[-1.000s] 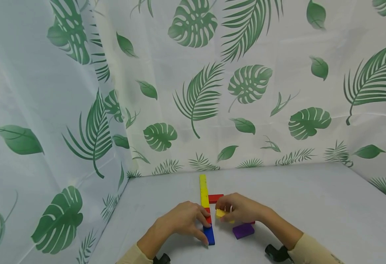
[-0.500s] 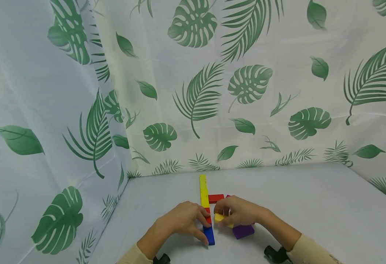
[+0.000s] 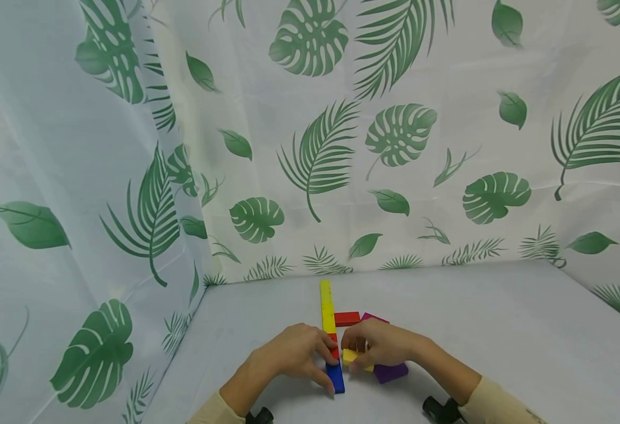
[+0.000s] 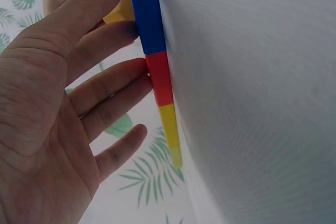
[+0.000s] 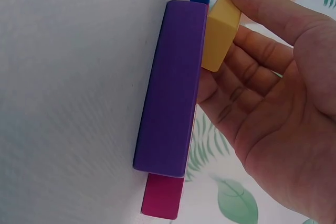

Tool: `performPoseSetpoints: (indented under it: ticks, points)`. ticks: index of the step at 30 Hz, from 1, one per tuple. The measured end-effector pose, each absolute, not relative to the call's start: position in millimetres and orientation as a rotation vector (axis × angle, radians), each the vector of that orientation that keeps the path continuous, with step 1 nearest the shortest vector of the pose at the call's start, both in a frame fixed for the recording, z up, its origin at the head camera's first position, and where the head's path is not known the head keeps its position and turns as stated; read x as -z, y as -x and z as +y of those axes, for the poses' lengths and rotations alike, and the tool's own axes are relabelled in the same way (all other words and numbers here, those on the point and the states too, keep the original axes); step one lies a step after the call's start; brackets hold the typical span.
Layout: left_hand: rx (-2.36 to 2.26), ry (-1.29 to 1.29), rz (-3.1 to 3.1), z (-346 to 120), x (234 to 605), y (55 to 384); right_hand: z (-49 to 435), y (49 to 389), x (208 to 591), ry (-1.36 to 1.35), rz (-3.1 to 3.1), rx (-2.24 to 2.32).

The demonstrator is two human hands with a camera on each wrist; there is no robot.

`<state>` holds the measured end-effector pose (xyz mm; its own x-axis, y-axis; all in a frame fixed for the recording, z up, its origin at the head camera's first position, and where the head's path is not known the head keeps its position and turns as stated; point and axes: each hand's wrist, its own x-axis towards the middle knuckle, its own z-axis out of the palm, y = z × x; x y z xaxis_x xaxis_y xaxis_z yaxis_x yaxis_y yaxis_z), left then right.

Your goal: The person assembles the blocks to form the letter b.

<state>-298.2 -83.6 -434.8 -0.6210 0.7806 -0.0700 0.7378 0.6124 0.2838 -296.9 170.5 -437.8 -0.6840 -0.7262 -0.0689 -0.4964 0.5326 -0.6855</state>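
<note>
A straight row of coloured blocks runs away from me: a blue block point(image 3: 336, 380) nearest, then a red block point(image 4: 160, 78), then a long yellow stretch point(image 3: 328, 309). My left hand point(image 3: 298, 353) rests its fingertips on the blue and red blocks, its thumb at the blue one's near end. Just right of the row, my right hand point(image 3: 386, 344) pinches a yellow block point(image 5: 221, 30) between thumb and fingers. That block is tilted in the right wrist view, with part of it behind the purple block point(image 5: 170, 87).
A loose red block point(image 3: 347, 319) lies right of the row's yellow part. Beyond the right hand, a magenta block point(image 3: 375, 318) is partly covered. Leaf-patterned sheets point(image 3: 320, 165) stand behind and beside the pale tabletop point(image 3: 480, 306).
My right hand has moved slightly left and toward me with the yellow block, closer to the row. More of the magenta block shows behind it. The left hand stays put.
</note>
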Motion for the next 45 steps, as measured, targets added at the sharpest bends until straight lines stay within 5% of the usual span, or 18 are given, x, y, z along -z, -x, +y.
performPoseSetpoints:
  ticks: [45]
  points:
    - [-0.331,-1.25,2.655,-83.7,435.3,298.0,163.3,290.9,440.4,1.006,2.396,0.87]
